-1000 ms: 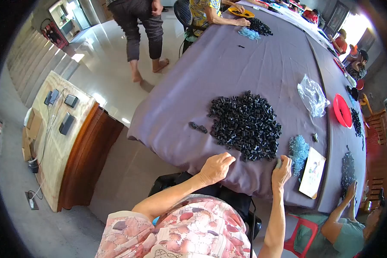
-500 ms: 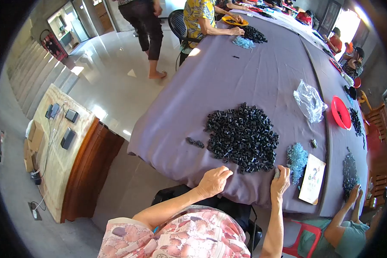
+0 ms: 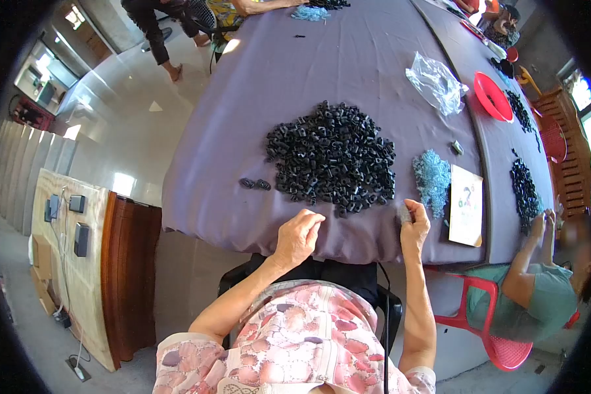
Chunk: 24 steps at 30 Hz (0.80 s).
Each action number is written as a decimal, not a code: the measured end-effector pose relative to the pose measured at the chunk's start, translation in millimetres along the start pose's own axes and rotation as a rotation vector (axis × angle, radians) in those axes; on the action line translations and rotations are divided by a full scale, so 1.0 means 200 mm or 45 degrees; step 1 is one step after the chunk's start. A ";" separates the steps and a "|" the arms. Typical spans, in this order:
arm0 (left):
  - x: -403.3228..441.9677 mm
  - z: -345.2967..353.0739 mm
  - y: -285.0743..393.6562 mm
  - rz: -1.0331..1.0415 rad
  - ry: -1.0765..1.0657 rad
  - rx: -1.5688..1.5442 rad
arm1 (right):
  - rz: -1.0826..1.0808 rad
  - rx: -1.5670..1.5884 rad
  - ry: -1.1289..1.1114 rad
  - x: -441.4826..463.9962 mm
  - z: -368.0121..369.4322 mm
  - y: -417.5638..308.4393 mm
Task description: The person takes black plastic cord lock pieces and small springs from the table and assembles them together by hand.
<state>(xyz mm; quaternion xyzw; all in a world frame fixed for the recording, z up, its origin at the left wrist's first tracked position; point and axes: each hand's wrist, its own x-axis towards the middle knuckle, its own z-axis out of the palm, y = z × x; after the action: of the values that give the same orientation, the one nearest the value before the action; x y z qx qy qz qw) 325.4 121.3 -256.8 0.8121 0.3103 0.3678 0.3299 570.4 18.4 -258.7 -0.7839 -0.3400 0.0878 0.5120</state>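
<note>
A large pile of small black plastic parts (image 3: pixel 331 157) lies on the purple tablecloth in front of me. My left hand (image 3: pixel 297 238) is closed in a pinch at the table's near edge, just below the pile; whatever its fingertips hold is too small to make out. Near the pile's lower right, my right hand (image 3: pixel 415 226) is also closed, thumb against fingers. Something grey shows at its thumb, and I cannot tell what it is. A heap of small clear-blue pieces (image 3: pixel 432 180) lies beyond the right hand. A few joined black parts (image 3: pixel 254 184) sit left of the pile.
A booklet (image 3: pixel 466 205) lies right of the blue heap, near a small cylinder (image 3: pixel 456 147). Farther back are a crumpled clear bag (image 3: pixel 437 84) and a red bowl (image 3: pixel 493 97). At right, a person in green (image 3: pixel 538 295) works at another black heap (image 3: pixel 524 190).
My view has tilted down and turned, so the table appears higher and farther left. Both hands stay at the near edge, still closed. The walking person at the back has changed stance.
</note>
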 end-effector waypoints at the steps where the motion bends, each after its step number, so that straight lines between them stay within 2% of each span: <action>1: 0.00 0.00 0.00 -0.015 -0.019 -0.009 | 0.050 0.065 0.005 -0.02 0.00 -0.01; 8: 0.08 0.02 0.01 -0.012 -0.082 -0.036 | -0.104 -0.045 0.037 -0.12 0.01 0.04; 15: 0.32 0.20 0.07 0.057 -0.108 0.011 | -0.186 -0.077 0.030 -0.11 0.02 0.03; 20: 0.40 0.31 0.08 0.011 -0.310 0.444 | -0.232 -0.103 0.024 -0.11 0.02 0.03; 24: 0.40 0.34 0.07 -0.017 -0.327 0.496 | -0.248 -0.100 0.022 -0.11 0.02 0.02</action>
<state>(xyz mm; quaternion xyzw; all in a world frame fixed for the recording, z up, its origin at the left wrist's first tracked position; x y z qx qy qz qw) 426.4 152.4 -248.3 0.8986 0.3361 0.1925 0.2062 553.5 6.9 -268.4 -0.7673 -0.4135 0.0176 0.4899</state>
